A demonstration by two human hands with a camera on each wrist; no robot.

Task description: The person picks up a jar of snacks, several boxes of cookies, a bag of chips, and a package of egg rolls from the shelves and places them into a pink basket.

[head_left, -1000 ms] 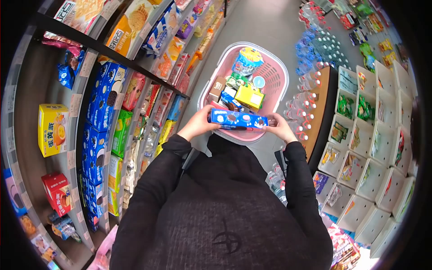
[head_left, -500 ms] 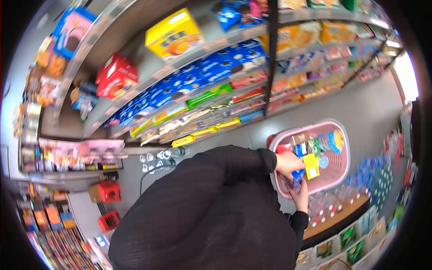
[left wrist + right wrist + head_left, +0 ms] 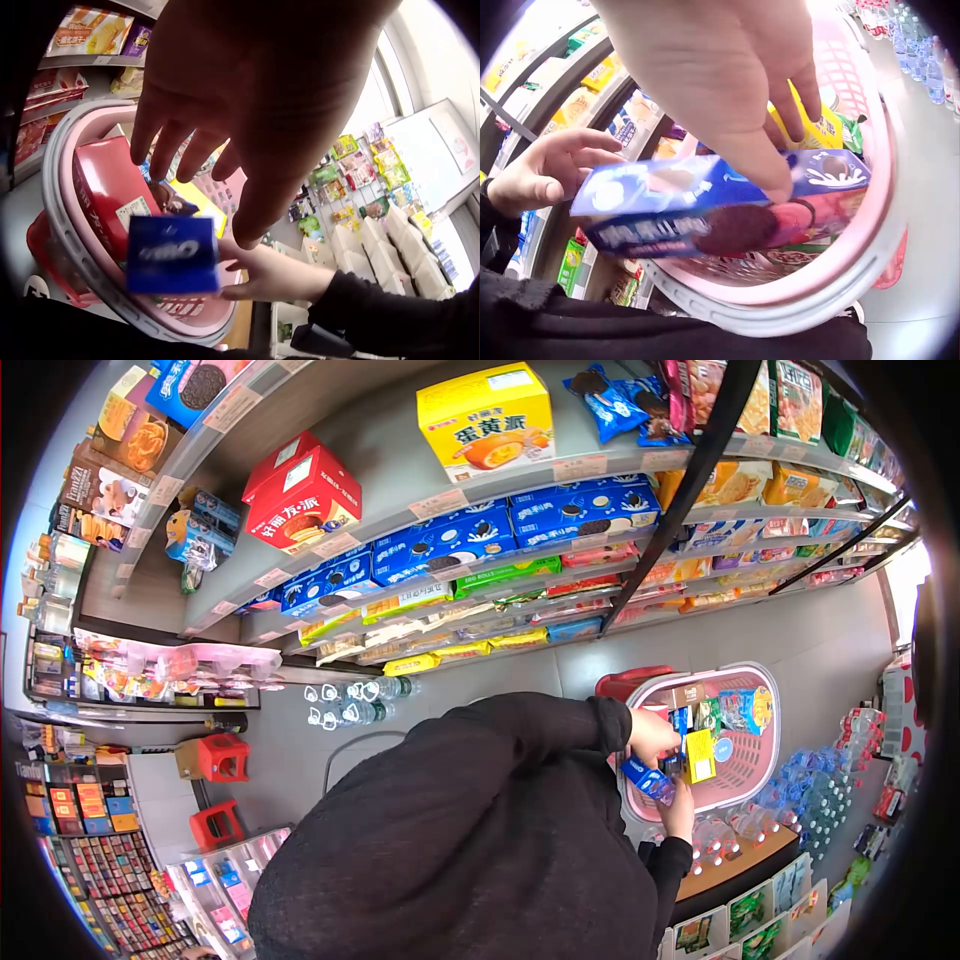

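Observation:
My right hand (image 3: 720, 82) grips a long blue cookie box (image 3: 667, 199), its thumb across the printed side and its fingers behind. The box lies slantwise over the near end of the pink basket (image 3: 755, 785). My left hand (image 3: 247, 97) is off the box with fingers loosely spread, just above its blue end in the left wrist view. Inside the basket are a red box (image 3: 112, 187), a yellow box (image 3: 701, 756), a brown box (image 3: 688, 695) and a blue snack tub (image 3: 740, 710).
Shelves of snacks run along the far side, with blue cookie boxes (image 3: 445, 545), a yellow box (image 3: 487, 425) and a red box (image 3: 305, 500). Bottles (image 3: 820, 790) stand on the floor right of the basket. Red stools (image 3: 222, 757) stand at the left.
The head view has swung round toward the left-hand shelves, so the basket now shows at the right. My left hand has let go of the blue box; my right still holds it.

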